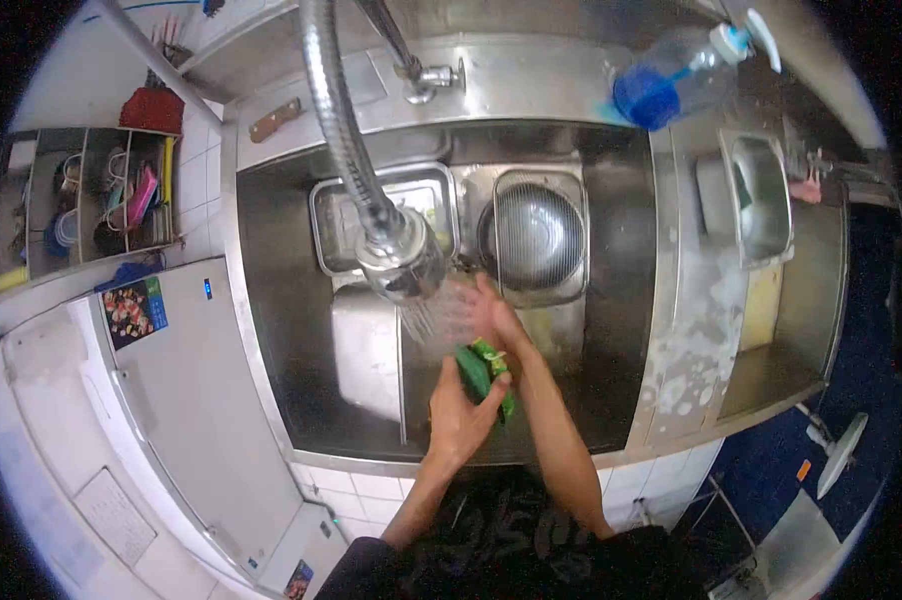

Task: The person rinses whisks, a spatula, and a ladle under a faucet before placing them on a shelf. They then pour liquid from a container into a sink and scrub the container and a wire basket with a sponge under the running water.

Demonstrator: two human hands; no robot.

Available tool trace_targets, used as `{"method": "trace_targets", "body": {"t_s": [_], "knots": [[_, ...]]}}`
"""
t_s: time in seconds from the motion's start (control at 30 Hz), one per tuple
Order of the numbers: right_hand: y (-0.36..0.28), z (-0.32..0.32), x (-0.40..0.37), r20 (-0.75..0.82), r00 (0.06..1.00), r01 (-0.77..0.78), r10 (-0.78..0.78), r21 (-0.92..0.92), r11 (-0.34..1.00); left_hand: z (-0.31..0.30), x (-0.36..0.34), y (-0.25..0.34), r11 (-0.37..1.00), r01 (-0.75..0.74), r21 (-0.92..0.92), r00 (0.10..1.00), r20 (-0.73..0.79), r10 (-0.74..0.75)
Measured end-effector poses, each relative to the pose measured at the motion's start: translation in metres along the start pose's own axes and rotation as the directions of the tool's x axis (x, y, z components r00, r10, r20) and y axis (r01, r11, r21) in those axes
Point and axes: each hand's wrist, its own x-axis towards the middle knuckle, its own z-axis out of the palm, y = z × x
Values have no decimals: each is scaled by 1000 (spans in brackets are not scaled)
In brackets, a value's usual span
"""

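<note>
My left hand (459, 412) is closed around a green and yellow sponge (478, 370), low over the sink basin (441, 440). Just above it, my right hand (486, 315) has its fingers stretched out in the water, palm showing, with nothing in it. Water sprays from the shower-type tap head (403, 262) onto those fingers. The sponge sits close to my right wrist.
In the basin are a rectangular metal tray (323, 240), an upturned metal pan (366, 350), and a rack (583, 230) over a round bowl (539, 240). A blue soap bottle (656, 95) stands on the back ledge. Suds (686, 375) cover the right counter.
</note>
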Motion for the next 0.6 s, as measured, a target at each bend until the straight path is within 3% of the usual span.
{"method": "trace_targets", "body": {"t_s": [0.07, 0.1, 0.13, 0.17, 0.2, 0.27, 0.33, 0.37, 0.43, 0.47, 0.5, 0.53, 0.57, 0.6], "knots": [[-10, 19, -6, 19, 1000, -21, 21, -5, 1000, -8, -5, -7, 992, -53, -116, 996, -73, 45], [-13, 35, -12, 53, 998, -36, 45, -159, 987, -17, -11, -13, 974, -91, -207, 989, -137, 63], [-7, 50, -12, 86, 994, -42, 72, -302, 952, -33, -22, -3, 967, 4, -256, 986, -160, -46], [19, 59, 6, 1, 1000, -23, 24, -298, 954, -50, -28, -1, 942, 49, -333, 980, -166, -110], [47, 68, 30, 8, 1000, -13, 16, -287, 958, -65, -33, -18, 972, -21, -234, 965, -260, -42], [90, 79, 67, -63, 992, 50, -108, -589, 807, -88, -16, -17, 968, -244, -61, 840, -512, 179], [56, 115, 19, -97, 985, 54, -146, -623, 780, -106, -7, -24, 955, -116, -272, 833, -550, -55], [36, 125, 3, -131, 971, 65, -203, -666, 743, -111, 1, -37, 956, -129, -262, 832, -554, -39], [61, 96, -5, -66, 851, 352, -520, -663, 660, -112, 10, -69, 987, -154, -47, 758, -646, 88], [29, 86, -36, -69, 968, 110, -240, -745, 658, -109, 8, -70, 988, -141, -56, 762, -643, 72], [26, 68, -55, -54, 981, 84, -187, -749, 657, -105, 0, -67, 972, -177, 156, 784, -574, 234], [24, 56, -76, 45, 925, 330, -377, -584, 741, -100, -2, -60, 905, -238, 352, 792, -470, 391], [20, 30, -92, 4, 955, 222, -296, -673, 706, -95, -5, -40, 842, -344, 416, 778, -376, 504], [4, 25, -114, 59, 933, 309, -356, -641, 703, -89, -9, -30, 848, -343, 404, 782, -379, 496]]}}
